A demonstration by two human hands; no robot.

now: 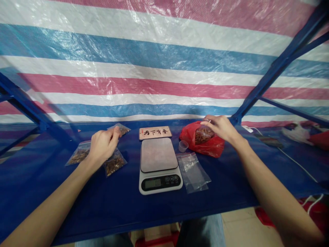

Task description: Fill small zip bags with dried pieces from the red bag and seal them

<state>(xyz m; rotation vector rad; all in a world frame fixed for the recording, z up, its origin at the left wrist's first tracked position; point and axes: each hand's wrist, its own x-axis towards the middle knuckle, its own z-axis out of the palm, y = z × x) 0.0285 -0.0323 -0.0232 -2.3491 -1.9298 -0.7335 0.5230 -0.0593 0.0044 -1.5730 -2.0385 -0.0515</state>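
Right hand (221, 128) is pinching a clear bag (202, 135) at 2 o'clock, grip narrow; left hand (102, 145) is partly hiding a small bag (122, 129) at 10 o'clock, grip unclear.

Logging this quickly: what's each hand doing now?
Left hand: curled at a small zip bag, grip unclear.
Right hand: holding a clear bag of brown pieces.

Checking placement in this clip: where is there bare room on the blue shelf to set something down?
Bare blue sheet lies in front of the digital scale and clear bag; crowded around the red bag and cup.
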